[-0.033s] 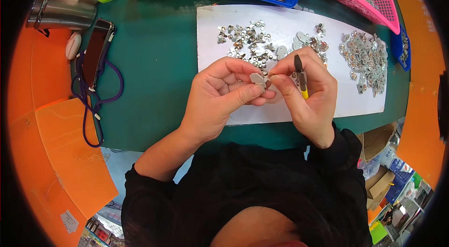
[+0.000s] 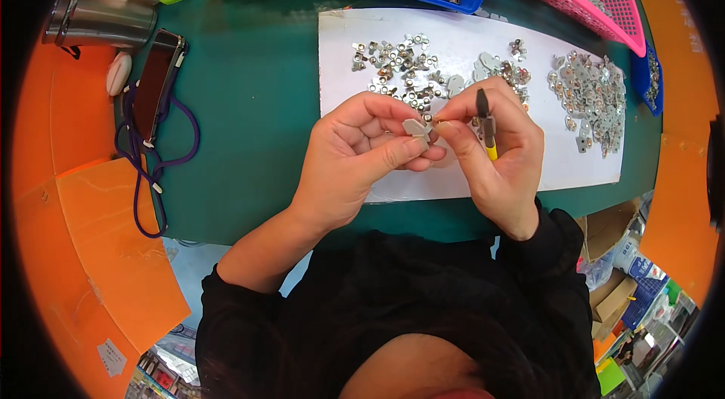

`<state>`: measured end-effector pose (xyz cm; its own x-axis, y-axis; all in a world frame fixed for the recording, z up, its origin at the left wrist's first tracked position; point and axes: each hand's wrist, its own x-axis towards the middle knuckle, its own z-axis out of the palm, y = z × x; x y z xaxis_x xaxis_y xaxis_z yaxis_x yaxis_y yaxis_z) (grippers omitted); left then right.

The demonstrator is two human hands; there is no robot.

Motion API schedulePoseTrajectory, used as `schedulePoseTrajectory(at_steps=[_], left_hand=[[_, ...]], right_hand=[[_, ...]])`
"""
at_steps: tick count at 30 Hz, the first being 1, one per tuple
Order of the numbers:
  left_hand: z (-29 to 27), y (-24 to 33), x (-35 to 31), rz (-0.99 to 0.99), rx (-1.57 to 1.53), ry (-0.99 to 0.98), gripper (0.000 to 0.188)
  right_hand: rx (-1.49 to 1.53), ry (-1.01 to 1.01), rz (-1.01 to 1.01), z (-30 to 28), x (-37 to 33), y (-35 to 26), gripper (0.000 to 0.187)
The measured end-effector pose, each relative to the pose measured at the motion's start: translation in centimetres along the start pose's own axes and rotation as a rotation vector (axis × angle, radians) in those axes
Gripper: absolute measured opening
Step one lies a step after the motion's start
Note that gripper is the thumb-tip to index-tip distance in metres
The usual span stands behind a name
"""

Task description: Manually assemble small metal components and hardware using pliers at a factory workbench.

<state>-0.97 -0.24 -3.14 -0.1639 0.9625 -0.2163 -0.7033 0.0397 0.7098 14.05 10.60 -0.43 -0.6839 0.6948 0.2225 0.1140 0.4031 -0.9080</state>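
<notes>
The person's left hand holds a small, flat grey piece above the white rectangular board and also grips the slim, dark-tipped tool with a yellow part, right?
Not quite: the head view shows the slim, dark-tipped tool with a yellow part in the right hand. The left hand does hold the small, flat grey piece above the white rectangular board.
</notes>
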Motion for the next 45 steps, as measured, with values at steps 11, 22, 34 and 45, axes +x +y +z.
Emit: schedulePoseTrajectory(at_steps=[11, 22, 34, 45], left_hand=[[0.1, -0.3, 0.0, 0.079, 0.048, 0.011, 0.024], [0.2, -0.3, -0.2, 0.055, 0.109, 0.021, 0.035], [0.4, -1.0, -0.5, 0.476, 0.621, 0.141, 0.022], [0.4, 0.3, -0.2, 0.733, 1.144, 0.014, 0.028]], right_hand=[[-0.002, 0.01, 0.03, 0.2, 0.3, -0.2, 0.004], [0.333, -0.027, 0.21, 0.3, -0.2, -0.7, 0.007], [0.097, -0.096, 0.047, -0.1, -0.3, -0.7, 0.01], [0.166, -0.128, 0.044, -1.0, -0.5, -0.3, 0.015]])
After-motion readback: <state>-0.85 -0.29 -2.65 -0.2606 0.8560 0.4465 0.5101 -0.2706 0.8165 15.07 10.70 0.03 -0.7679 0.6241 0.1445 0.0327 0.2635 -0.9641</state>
